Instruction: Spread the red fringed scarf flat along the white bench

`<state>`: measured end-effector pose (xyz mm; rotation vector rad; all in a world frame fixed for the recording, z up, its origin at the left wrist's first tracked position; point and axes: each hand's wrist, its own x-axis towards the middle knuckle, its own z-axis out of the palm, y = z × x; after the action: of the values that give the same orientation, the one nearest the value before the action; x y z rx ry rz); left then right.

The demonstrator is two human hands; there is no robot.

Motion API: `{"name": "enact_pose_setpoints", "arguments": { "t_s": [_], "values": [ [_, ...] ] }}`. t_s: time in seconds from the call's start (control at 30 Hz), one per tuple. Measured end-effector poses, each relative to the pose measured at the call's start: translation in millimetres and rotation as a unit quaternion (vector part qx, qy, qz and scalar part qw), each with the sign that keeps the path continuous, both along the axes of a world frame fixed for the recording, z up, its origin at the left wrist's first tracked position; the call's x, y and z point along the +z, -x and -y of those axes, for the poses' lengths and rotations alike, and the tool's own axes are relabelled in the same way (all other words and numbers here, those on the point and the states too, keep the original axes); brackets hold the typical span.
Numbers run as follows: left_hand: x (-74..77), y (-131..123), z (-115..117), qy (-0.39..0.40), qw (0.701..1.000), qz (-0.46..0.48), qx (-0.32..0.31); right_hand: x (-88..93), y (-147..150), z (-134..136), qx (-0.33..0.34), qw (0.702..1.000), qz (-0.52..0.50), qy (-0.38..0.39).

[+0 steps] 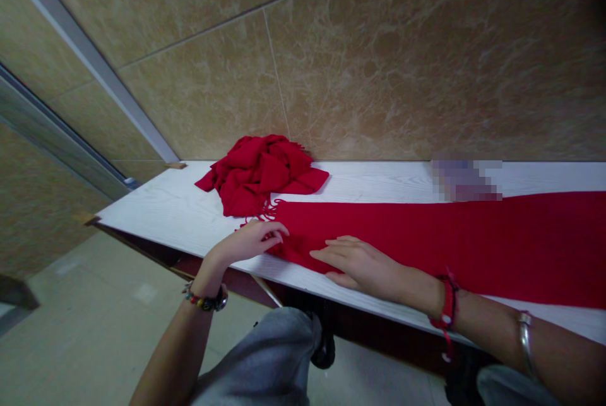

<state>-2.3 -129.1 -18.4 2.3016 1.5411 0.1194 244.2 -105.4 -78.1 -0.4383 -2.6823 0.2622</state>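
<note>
A long red scarf (pixel 416 235) lies spread flat along the white tabletop, its fringed end towards the left. My left hand (pixel 250 242) is at that end, with fingers lightly curved and apart over the scarf's corner, gripping nothing that I can see. Resting palm down on the near edge of the scarf, my right hand (pixel 355 264) has its fingers stretched out. A second red fringed cloth (pixel 265 172), probably another scarf, sits crumpled in a heap behind my left hand.
The narrow white table (pixel 156 204) stands against a brown marble-tiled wall (pixel 379 77). A blurred-out object (pixel 466 180) lies at the back right. Below the front edge are dark shelf spaces, my knees in jeans (pixel 265 362) and a tiled floor (pixel 95 330).
</note>
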Motion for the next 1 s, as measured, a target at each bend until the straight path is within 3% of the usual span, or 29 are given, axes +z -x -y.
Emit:
{"name": "enact_pose_setpoints", "arguments": {
  "t_s": [0.23,0.37,0.5,0.7,0.83,1.0],
  "values": [
    [-0.1,5.9,1.9,0.058,0.998,-0.007,-0.018,6.0,5.4,2.5,-0.017,0.999,0.033,-0.035],
    [3.1,0.0,6.7,0.051,0.998,-0.034,-0.025,10.2,12.8,2.0,-0.02,0.998,0.047,-0.031],
    [-4.1,-7.4,4.0,0.018,0.998,-0.06,-0.022,11.1,23.4,-1.8,-0.059,0.996,0.058,-0.018],
    [-15.3,13.2,-1.7,-0.014,0.991,-0.124,0.04,3.7,29.8,-10.4,-0.109,0.993,0.039,0.02],
    [-10.6,29.6,4.3,0.039,0.981,-0.165,0.093,-0.9,29.7,-12.5,-0.095,0.995,0.024,0.032],
    [-2.3,29.8,11.2,0.058,0.966,-0.207,0.144,-1.2,29.1,-8.9,-0.056,0.998,-0.007,0.025]
  ]
}}
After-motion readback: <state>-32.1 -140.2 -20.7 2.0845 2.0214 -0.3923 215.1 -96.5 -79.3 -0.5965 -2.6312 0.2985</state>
